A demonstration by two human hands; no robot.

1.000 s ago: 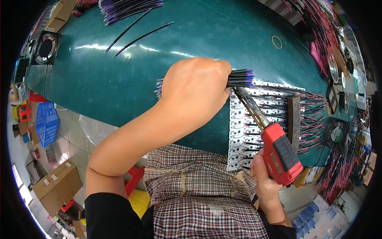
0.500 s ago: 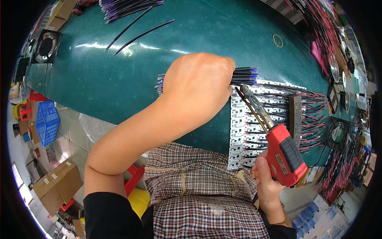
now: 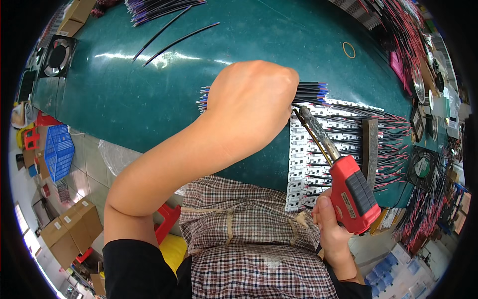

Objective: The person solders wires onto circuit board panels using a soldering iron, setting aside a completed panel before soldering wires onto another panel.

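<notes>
My left hand (image 3: 253, 97) is closed over a bundle of short black wires (image 3: 311, 91) with blue and bare ends sticking out on both sides. Its fingertips are hidden under the hand. My right hand (image 3: 332, 234) grips a red and black soldering gun (image 3: 354, 197), whose metal barrel and thin brass-coloured tube slant up toward the left hand. The gun's tip is right beside the left hand, partly hidden by it. Below lie rows of small white circuit boards (image 3: 296, 164), with black and red wires running off to the right. A dark bar (image 3: 369, 147) rests across those wires.
More black wires (image 3: 164, 11) lie at the far left of the green table (image 3: 149, 104), two of them loose. A rubber band (image 3: 349, 50) is at the far right. Small fans (image 3: 422, 168) sit at both sides. Red and black wire bundles (image 3: 423, 214) crowd the right edge.
My left hand has shifted slightly right and away from me with the wire bundle. The soldering gun has moved a little to the left in my right hand.
</notes>
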